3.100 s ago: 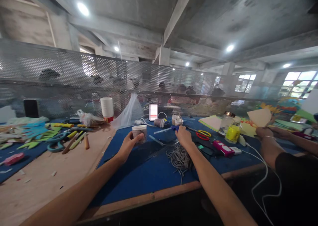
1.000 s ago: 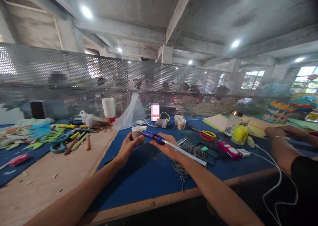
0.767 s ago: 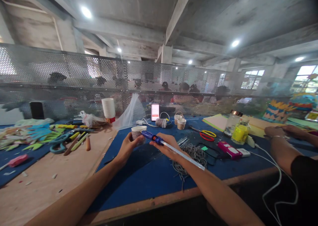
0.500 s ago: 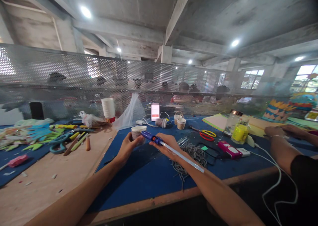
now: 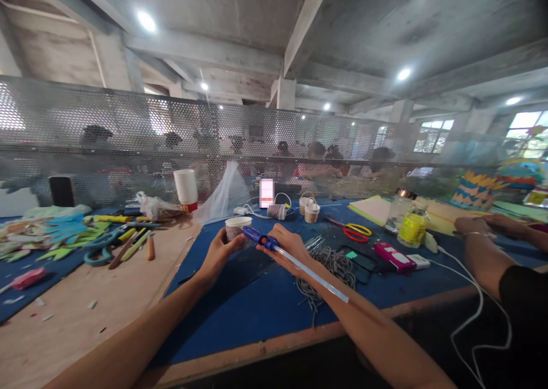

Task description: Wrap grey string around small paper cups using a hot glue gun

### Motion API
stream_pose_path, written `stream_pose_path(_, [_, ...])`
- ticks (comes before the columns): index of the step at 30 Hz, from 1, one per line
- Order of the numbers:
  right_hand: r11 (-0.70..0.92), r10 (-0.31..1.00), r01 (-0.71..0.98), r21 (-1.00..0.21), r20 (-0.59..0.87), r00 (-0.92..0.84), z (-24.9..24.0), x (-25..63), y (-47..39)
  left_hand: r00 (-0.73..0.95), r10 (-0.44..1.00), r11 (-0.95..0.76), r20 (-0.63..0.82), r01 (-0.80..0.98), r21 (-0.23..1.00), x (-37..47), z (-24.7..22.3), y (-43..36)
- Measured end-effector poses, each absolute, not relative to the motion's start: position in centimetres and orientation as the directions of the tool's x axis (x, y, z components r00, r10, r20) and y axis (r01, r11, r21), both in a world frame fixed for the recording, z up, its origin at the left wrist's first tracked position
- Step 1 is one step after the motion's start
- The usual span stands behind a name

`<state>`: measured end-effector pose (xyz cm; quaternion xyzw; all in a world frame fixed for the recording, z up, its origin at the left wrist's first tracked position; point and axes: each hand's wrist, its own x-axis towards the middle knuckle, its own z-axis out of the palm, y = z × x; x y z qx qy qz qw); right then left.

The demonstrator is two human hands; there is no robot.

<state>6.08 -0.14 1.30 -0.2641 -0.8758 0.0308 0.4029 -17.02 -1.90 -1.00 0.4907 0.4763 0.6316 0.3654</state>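
Left fingers (image 5: 235, 244) clasp the paper cup (image 5: 237, 227); right fingers (image 5: 267, 251) grip the blue glue gun (image 5: 255, 236), nose angled leftward, just beside the cup!

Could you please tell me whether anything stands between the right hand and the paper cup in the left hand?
Only the blue tool, which the right hand itself holds, lies between that hand and the paper cup; whether its tip touches the cup cannot be told. Nothing else visible is in the way.
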Motion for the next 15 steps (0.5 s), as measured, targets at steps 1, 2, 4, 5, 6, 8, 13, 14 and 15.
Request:
stream_pose_path(1, [0.857, 0.489, 0.442, -0.263, 0.687, -0.538, 1.29, 6.07, -0.15, -0.254, 0.928, -0.279, 0.272, 0.009, 0.960, -17.06, -1.07, -1.82])
stream_pose_path(2, [0.857, 0.489, 0.446, -0.260, 0.686, -0.539, 1.29, 6.06, -0.14, -0.254, 0.928, -0.279, 0.273, 0.012, 0.960, -17.09, -1.13, -1.75])
stream_pose_path(4, [0.858, 0.485, 0.447, -0.252, 0.685, -0.544, 1.27, 6.07, -0.12, -0.253, 0.927, -0.283, 0.277, 0.012, 0.959, -17.12, -1.23, -1.65])
stream_pose_path(5, [0.860, 0.482, 0.446, -0.249, 0.685, -0.547, 1.26, 6.07, -0.11, -0.251, 0.927, -0.284, 0.278, 0.011, 0.959, -17.12, -1.26, -1.63])
stream_pose_path(6, [0.861, 0.480, 0.444, -0.248, 0.686, -0.547, 1.26, 6.08, -0.10, -0.253, 0.926, -0.286, 0.279, 0.009, 0.958, -17.12, -1.26, -1.63])
stream_pose_path(8, [0.861, 0.481, 0.441, -0.253, 0.686, -0.546, 1.27, 6.10, -0.11, -0.253, 0.926, -0.289, 0.280, 0.004, 0.957, -17.09, -1.23, -1.68])
stream_pose_path(13, [0.859, 0.488, 0.436, -0.269, 0.688, -0.537, 1.37, 6.14, -0.20, -0.252, 0.926, -0.289, 0.279, -0.001, 0.957, -17.00, -0.99, -1.87])
stream_pose_path(14, [0.859, 0.488, 0.434, -0.271, 0.689, -0.536, 1.40, 6.15, -0.23, -0.255, 0.926, -0.289, 0.279, -0.001, 0.957, -16.98, -0.94, -1.91])
stream_pose_path(15, [0.859, 0.488, 0.434, -0.271, 0.688, -0.538, 1.43, 6.16, -0.25, -0.256, 0.926, -0.289, 0.279, -0.002, 0.957, -16.95, -0.89, -1.95])
